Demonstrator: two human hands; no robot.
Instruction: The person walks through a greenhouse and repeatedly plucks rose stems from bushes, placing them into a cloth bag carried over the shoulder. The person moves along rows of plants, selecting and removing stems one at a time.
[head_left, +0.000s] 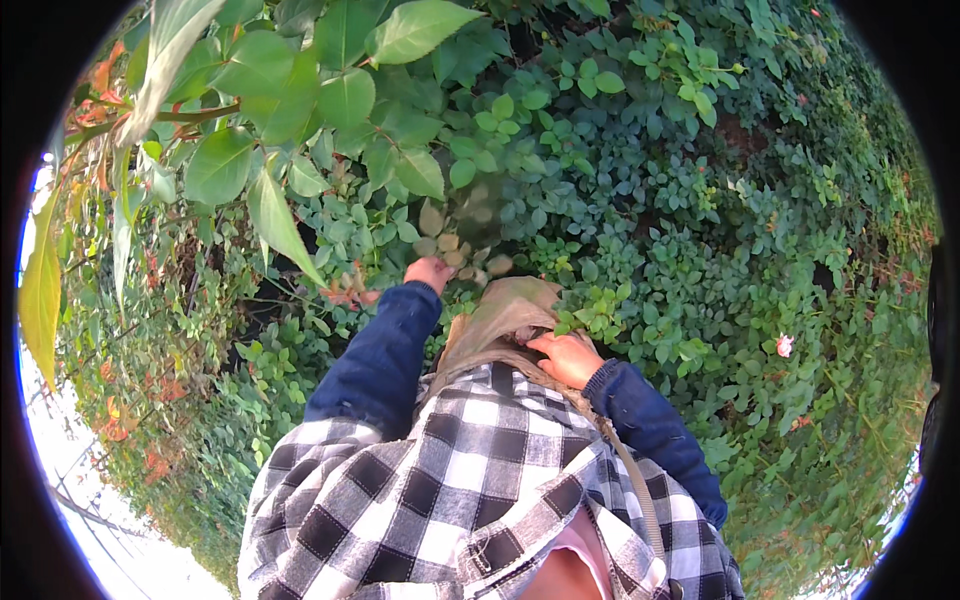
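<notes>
My left hand (431, 272) reaches forward into the foliage, its fingers curled in a pinch at a rose shoot with brownish-green leaves (448, 243). The stem between the fingers is largely hidden. My right hand (568, 360) rests at the mouth of a worn tan cloth bag (514, 304) that hangs at my waist. Its fingertips point into the opening, beside a small pinkish-grey thing (525, 334) too unclear to name. Whether those fingers grip anything is hidden.
Dense rose bushes (660, 247) surround me on all sides. A leafy branch (202, 114) hangs close to the camera at upper left. A pale pink rose (784, 345) blooms at right. The bag's strap (634, 480) crosses my checked shirt (472, 480).
</notes>
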